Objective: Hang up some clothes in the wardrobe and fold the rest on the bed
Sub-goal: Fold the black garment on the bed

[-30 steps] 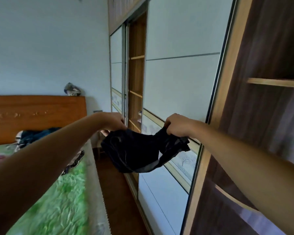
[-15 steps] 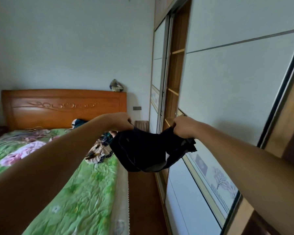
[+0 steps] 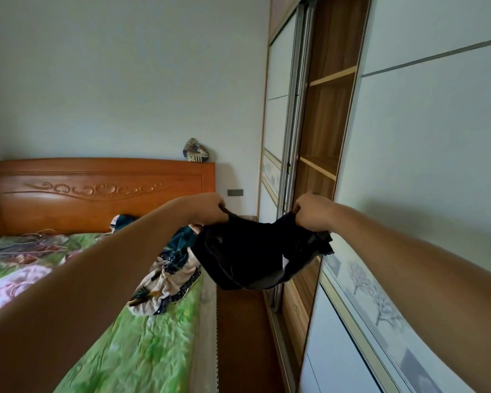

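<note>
Between bed and wardrobe: I hold a black garment [image 3: 247,256] up in the air, above the strip of floor that runs along the bed's edge.
Left hand [image 3: 207,207]: fingers curled tight, pinching the garment's top edge at its left end.
Right hand [image 3: 309,212]: fingers bunched closed round a gathered fistful of the same edge, at its right end.
Black garment: slung loosely between my two fists and sagging in folds below them, touching neither bed nor wardrobe.
Bed [image 3: 142,344]: green flowered cover, with a crumpled patterned cloth heap [image 3: 167,276] near its wardrobe-side edge, partly behind the garment.
Wardrobe [image 3: 329,123]: an open gap with wooden shelves, between pale sliding doors.
Print: grey trees along a band on the near sliding door [image 3: 380,302].
Hard to make out: what sort of garment the black one is; my fingertips, buried in its cloth; the striped object [image 3: 196,150] on top of the headboard [image 3: 97,191].
Cut off: both my forearms and the bed's left side.
</note>
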Demonstrator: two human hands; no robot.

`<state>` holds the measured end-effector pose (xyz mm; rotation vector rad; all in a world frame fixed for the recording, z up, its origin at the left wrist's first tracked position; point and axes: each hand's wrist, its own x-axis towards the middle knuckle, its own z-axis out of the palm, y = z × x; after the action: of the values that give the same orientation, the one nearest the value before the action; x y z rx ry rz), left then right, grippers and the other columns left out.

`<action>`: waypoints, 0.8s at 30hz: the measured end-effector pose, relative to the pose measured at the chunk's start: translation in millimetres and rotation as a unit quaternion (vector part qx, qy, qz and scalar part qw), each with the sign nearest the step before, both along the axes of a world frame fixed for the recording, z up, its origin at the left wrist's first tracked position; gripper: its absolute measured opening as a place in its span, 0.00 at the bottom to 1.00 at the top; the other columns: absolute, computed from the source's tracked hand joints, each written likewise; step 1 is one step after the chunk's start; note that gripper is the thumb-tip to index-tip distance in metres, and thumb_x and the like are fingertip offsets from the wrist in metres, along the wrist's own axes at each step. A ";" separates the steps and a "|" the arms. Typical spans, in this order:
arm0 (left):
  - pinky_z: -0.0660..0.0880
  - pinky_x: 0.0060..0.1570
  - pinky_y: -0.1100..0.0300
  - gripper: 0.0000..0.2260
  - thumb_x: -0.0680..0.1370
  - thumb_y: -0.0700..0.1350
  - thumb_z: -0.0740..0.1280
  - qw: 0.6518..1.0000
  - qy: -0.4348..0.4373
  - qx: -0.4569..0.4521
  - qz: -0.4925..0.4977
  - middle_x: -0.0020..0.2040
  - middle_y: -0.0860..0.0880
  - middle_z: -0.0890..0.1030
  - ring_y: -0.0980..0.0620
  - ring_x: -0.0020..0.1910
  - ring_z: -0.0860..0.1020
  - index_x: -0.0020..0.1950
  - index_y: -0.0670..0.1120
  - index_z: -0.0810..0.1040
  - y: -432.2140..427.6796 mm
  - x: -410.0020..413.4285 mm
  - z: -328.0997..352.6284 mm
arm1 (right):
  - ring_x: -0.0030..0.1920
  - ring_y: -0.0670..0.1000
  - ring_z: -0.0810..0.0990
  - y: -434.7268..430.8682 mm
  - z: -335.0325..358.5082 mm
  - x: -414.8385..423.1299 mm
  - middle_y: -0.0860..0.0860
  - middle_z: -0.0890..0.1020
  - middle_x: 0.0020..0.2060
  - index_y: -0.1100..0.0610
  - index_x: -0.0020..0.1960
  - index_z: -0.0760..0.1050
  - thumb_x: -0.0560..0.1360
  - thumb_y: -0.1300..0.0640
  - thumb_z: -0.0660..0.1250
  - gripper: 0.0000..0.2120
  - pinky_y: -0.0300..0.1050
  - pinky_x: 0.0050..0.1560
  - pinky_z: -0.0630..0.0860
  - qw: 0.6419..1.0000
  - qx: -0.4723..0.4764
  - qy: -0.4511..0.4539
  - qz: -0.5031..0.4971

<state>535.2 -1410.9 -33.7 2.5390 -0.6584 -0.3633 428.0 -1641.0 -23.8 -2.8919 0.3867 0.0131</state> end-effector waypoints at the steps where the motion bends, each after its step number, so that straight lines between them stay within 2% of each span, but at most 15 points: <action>1: 0.84 0.44 0.49 0.09 0.79 0.44 0.65 1.000 0.003 0.001 0.001 0.51 0.40 0.83 0.40 0.47 0.85 0.57 0.44 0.78 -5.2 19.4 4.2 | 0.44 0.56 0.78 -5.9 3.6 18.5 0.62 0.81 0.48 0.68 0.54 0.78 0.79 0.65 0.58 0.11 0.41 0.31 0.65 1.000 0.007 -0.001 -0.002; 3: 0.84 0.44 0.49 0.09 0.79 0.45 0.64 1.000 0.004 0.004 -0.001 0.51 0.41 0.83 0.40 0.49 0.84 0.57 0.45 0.79 -19.2 55.8 14.8 | 0.45 0.57 0.78 -18.3 11.4 51.6 0.63 0.81 0.50 0.69 0.57 0.77 0.80 0.65 0.58 0.12 0.41 0.31 0.66 1.000 0.016 -0.006 -0.007; 5: 0.84 0.41 0.52 0.09 0.79 0.45 0.64 1.000 0.000 0.009 -0.012 0.51 0.41 0.83 0.41 0.48 0.84 0.57 0.45 0.79 -35.5 83.4 24.7 | 0.46 0.58 0.79 -27.8 17.7 75.4 0.63 0.81 0.50 0.68 0.58 0.77 0.80 0.64 0.59 0.12 0.41 0.32 0.67 1.000 0.020 -0.010 -0.016; 8: 0.84 0.41 0.53 0.08 0.79 0.44 0.65 1.000 0.008 0.002 -0.030 0.50 0.42 0.83 0.43 0.46 0.84 0.57 0.46 0.79 -60.9 111.6 33.8 | 0.51 0.60 0.81 -42.1 22.5 101.2 0.65 0.78 0.52 0.69 0.63 0.74 0.80 0.64 0.58 0.15 0.40 0.31 0.67 1.000 0.008 -0.006 -0.030; 10: 0.83 0.41 0.54 0.09 0.80 0.44 0.65 0.999 0.003 -0.002 -0.034 0.51 0.43 0.83 0.44 0.47 0.84 0.59 0.46 0.78 -74.2 123.7 35.9 | 0.49 0.59 0.79 -49.8 25.2 110.5 0.69 0.71 0.47 0.69 0.68 0.71 0.80 0.64 0.58 0.18 0.40 0.31 0.66 0.999 -0.003 -0.010 -0.038; 12: 0.81 0.37 0.58 0.09 0.80 0.44 0.64 0.999 -0.003 -0.005 -0.036 0.51 0.44 0.82 0.46 0.46 0.83 0.60 0.46 0.77 -81.6 131.4 36.4 | 0.45 0.58 0.77 -56.2 27.2 117.9 0.61 0.62 0.37 0.68 0.69 0.70 0.79 0.64 0.59 0.19 0.41 0.30 0.65 0.999 -0.010 -0.023 -0.042; 13: 0.80 0.35 0.59 0.10 0.81 0.44 0.64 0.999 -0.009 -0.005 -0.038 0.51 0.44 0.82 0.46 0.46 0.83 0.61 0.46 0.77 -84.7 135.5 38.0 | 0.43 0.57 0.76 -59.9 29.7 122.5 0.57 0.59 0.36 0.68 0.70 0.69 0.80 0.64 0.59 0.19 0.41 0.30 0.64 0.998 -0.013 -0.029 -0.046; 14: 0.79 0.33 0.61 0.10 0.81 0.45 0.64 0.999 -0.018 -0.004 -0.041 0.51 0.44 0.81 0.47 0.45 0.82 0.61 0.46 0.77 -87.7 140.7 40.3 | 0.44 0.56 0.75 -64.3 33.0 127.4 0.58 0.60 0.36 0.68 0.71 0.69 0.80 0.64 0.58 0.20 0.41 0.30 0.63 0.998 -0.016 -0.028 -0.047; 15: 0.78 0.31 0.62 0.11 0.81 0.45 0.64 0.999 -0.024 -0.003 -0.042 0.51 0.44 0.81 0.48 0.44 0.82 0.62 0.46 0.77 -90.4 147.1 43.0 | 0.47 0.58 0.76 -69.3 36.9 132.5 0.63 0.68 0.41 0.68 0.71 0.68 0.80 0.65 0.57 0.20 0.41 0.32 0.65 0.998 -0.014 -0.025 -0.047; 16: 0.77 0.30 0.62 0.11 0.81 0.45 0.64 0.999 -0.026 -0.005 -0.040 0.51 0.45 0.80 0.48 0.43 0.81 0.63 0.46 0.76 -93.5 154.6 46.5 | 0.51 0.59 0.78 -74.8 40.6 139.7 0.69 0.73 0.54 0.68 0.71 0.68 0.80 0.65 0.57 0.20 0.42 0.34 0.68 0.998 -0.013 -0.029 -0.047; 17: 0.78 0.30 0.61 0.11 0.81 0.45 0.64 0.999 -0.026 -0.010 -0.040 0.51 0.45 0.80 0.49 0.43 0.81 0.63 0.46 0.76 -97.2 164.1 50.4 | 0.52 0.60 0.79 -79.6 45.6 147.9 0.70 0.71 0.65 0.69 0.69 0.69 0.80 0.65 0.57 0.19 0.45 0.38 0.71 0.998 -0.011 -0.039 -0.047; 18: 0.80 0.32 0.60 0.11 0.81 0.45 0.64 0.999 -0.025 -0.015 -0.041 0.52 0.45 0.80 0.48 0.44 0.81 0.63 0.46 0.76 -101.7 174.4 53.9 | 0.52 0.60 0.79 -83.7 50.2 156.5 0.69 0.70 0.68 0.69 0.67 0.71 0.80 0.65 0.58 0.17 0.48 0.41 0.72 0.998 -0.013 -0.048 -0.047; 21: 0.82 0.36 0.59 0.13 0.81 0.45 0.64 0.998 -0.036 -0.025 -0.047 0.54 0.45 0.79 0.47 0.46 0.82 0.65 0.47 0.75 -121.0 211.8 62.5 | 0.47 0.59 0.77 -95.5 60.3 191.0 0.66 0.76 0.64 0.66 0.60 0.75 0.80 0.63 0.58 0.13 0.51 0.43 0.73 0.996 -0.027 -0.073 -0.052; 23: 0.82 0.36 0.58 0.14 0.81 0.45 0.64 0.997 -0.048 -0.030 -0.061 0.55 0.44 0.79 0.46 0.46 0.82 0.66 0.46 0.73 -139.7 243.0 66.0 | 0.45 0.57 0.74 -107.0 63.0 221.0 0.60 0.80 0.52 0.63 0.52 0.76 0.80 0.62 0.58 0.09 0.49 0.45 0.71 0.992 -0.044 -0.098 -0.067; 24: 0.83 0.38 0.56 0.14 0.81 0.45 0.64 0.995 -0.055 -0.031 -0.071 0.56 0.44 0.79 0.46 0.47 0.82 0.66 0.45 0.73 -150.7 261.2 66.9 | 0.44 0.56 0.73 -114.5 63.8 236.7 0.57 0.78 0.45 0.61 0.46 0.75 0.80 0.62 0.58 0.08 0.48 0.45 0.71 0.991 -0.049 -0.097 -0.079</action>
<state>796.3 -1561.5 33.2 2.4737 -0.8810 -0.2488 664.7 -1755.5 40.0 -2.9142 0.5931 -0.3204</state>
